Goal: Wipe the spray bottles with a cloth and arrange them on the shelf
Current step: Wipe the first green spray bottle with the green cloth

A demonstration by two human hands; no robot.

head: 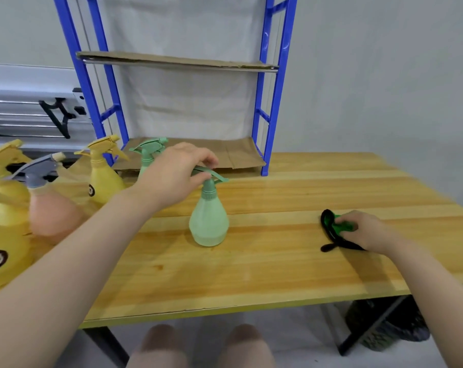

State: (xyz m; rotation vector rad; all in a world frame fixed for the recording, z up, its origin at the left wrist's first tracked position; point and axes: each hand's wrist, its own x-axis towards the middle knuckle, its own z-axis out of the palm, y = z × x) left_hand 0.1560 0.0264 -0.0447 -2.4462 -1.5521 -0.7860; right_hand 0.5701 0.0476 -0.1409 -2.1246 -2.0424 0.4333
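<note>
A pale green spray bottle (209, 221) stands upright in the middle of the wooden table (278, 261). My left hand (174, 173) grips its green trigger head from above. To the right, my right hand (363, 229) holds a green and black cloth (331, 227) that lies on the table. A second green bottle (149, 152) stands behind my left hand. At the left stand yellow bottles (105, 176), (5, 197) and a pink bottle with a grey head (52, 208). The blue shelf rack (270, 107) stands at the back with cardboard-lined shelves (172, 61).
Another yellow bottle (2, 258) with a dark label sits at the near left edge. A dark bin (384, 325) is under the table at right. Grey metal rails (25, 112) lie behind the bottles on the left. My knees (198, 346) show below the table's front edge.
</note>
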